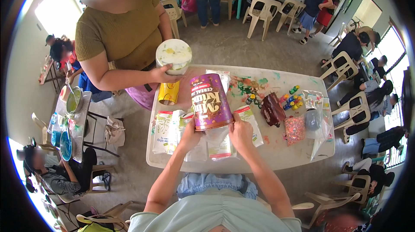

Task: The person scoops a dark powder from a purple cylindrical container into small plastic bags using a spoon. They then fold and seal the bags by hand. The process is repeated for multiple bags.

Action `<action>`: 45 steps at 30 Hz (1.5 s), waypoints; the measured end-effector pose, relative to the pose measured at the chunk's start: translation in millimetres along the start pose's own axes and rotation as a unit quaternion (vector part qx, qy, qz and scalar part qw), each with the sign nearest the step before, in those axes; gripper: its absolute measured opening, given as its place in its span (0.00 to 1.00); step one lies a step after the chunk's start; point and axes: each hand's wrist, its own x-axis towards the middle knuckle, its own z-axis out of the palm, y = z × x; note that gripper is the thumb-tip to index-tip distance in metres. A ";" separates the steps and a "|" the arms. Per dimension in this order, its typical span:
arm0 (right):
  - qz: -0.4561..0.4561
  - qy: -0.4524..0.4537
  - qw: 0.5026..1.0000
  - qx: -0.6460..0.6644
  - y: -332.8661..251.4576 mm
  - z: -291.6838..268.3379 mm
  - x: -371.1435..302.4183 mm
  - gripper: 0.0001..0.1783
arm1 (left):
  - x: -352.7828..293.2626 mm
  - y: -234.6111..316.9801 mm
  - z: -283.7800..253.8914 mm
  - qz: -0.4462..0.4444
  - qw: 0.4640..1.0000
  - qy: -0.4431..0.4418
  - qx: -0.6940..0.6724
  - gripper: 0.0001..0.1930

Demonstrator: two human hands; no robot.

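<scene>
Both my hands hold a large purple tin (209, 102) over the middle of the table, its printed label upside down to me. My left hand (190, 134) grips its lower left edge and my right hand (241, 131) its lower right edge. Beneath and beside it lie white and green packets (163, 134) and a further green-edged packet (250, 121). A yellow can (168, 92) lies just left of the tin. Across the table a person in an olive top holds a round white tub (173, 55) with a pale, stained lid.
On the table's (276, 158) right are small colouring bottles (294, 102), a dark red-brown pouch (272, 108), a bag of colourful bits (295, 129) and clear plastic (320, 139). A side table (80, 145) with bowls stands left. Plastic chairs (261, 13) and other people surround the room.
</scene>
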 end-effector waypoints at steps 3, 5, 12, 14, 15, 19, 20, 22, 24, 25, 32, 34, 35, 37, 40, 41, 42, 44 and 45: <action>-0.003 0.012 1.000 -0.006 -3.7 -0.8 0.3 0.10 | 1.4 -3.0 3.0 0.002 0.999 0.032 0.020 0.19; -0.005 0.017 1.000 -0.006 -10.6 -5.2 2.1 0.10 | 5.3 -16.5 6.4 0.013 0.996 0.078 0.045 0.23; -0.013 0.069 0.998 0.000 -5.9 0.3 1.8 0.06 | 2.7 -0.8 14.1 0.050 0.995 0.076 0.049 0.29; -0.010 0.076 0.997 0.009 -6.1 -0.6 0.2 0.06 | 2.0 4.9 12.8 0.057 0.995 0.057 0.062 0.29; -0.012 0.078 0.997 0.010 -6.4 -1.4 -0.1 0.07 | 1.3 8.1 12.4 0.055 0.996 0.048 0.049 0.30; -0.012 0.085 0.996 0.018 -5.6 -1.2 -2.9 0.09 | -2.4 17.3 11.5 0.037 0.999 0.022 0.016 0.30; -0.010 0.087 0.996 0.020 -5.3 -0.6 -3.5 0.09 | -3.0 18.0 11.2 0.030 0.999 0.018 0.012 0.30; -0.010 0.080 0.997 0.018 -7.1 -1.9 -4.8 0.13 | -3.5 14.3 9.7 0.024 0.998 0.015 0.048 0.29; -0.012 0.072 0.997 0.010 -6.6 -2.3 -5.7 0.15 | -4.3 14.9 9.4 0.002 0.998 0.011 0.056 0.27; -0.014 0.069 0.998 0.002 -4.9 -2.0 -6.0 0.15 | -4.7 19.6 10.0 -0.017 0.999 0.008 0.046 0.25; -0.014 0.029 0.999 -0.014 -1.8 -0.8 -3.3 0.14 | -4.0 15.1 10.1 -0.023 0.997 0.016 -0.072 0.12; -0.004 0.007 0.999 -0.039 -3.5 -3.3 -1.8 0.15 | -2.1 15.5 11.5 -0.022 0.997 0.029 -0.071 0.12; 0.001 -0.004 0.999 -0.051 -5.0 -5.7 -1.6 0.15 | -1.3 15.7 12.1 -0.022 0.997 0.036 -0.071 0.12; -0.002 -0.007 0.999 -0.050 -9.1 -13.5 -2.7 0.15 | -0.8 11.2 11.6 -0.011 0.997 0.046 -0.067 0.12; 0.011 -0.022 0.998 -0.049 -13.0 -27.6 -7.6 0.13 | -0.6 6.2 9.8 -0.026 0.994 0.064 -0.082 0.11; 0.019 -0.028 0.998 -0.049 -14.2 -31.5 -9.9 0.13 | -0.6 5.5 8.7 -0.037 0.993 0.071 -0.091 0.10; 0.022 -0.040 0.998 -0.051 -15.9 -36.0 -13.0 0.12 | -0.8 5.5 8.3 -0.034 0.993 0.070 -0.086 0.10; 0.027 -0.062 0.996 -0.056 -18.0 -41.8 -19.0 0.11 | -1.3 6.9 7.8 -0.029 0.994 0.067 -0.078 0.09; 0.008 -0.050 0.997 -0.051 -17.2 -41.8 -21.2 0.09 | -1.7 8.8 8.6 -0.028 0.995 0.068 -0.068 0.09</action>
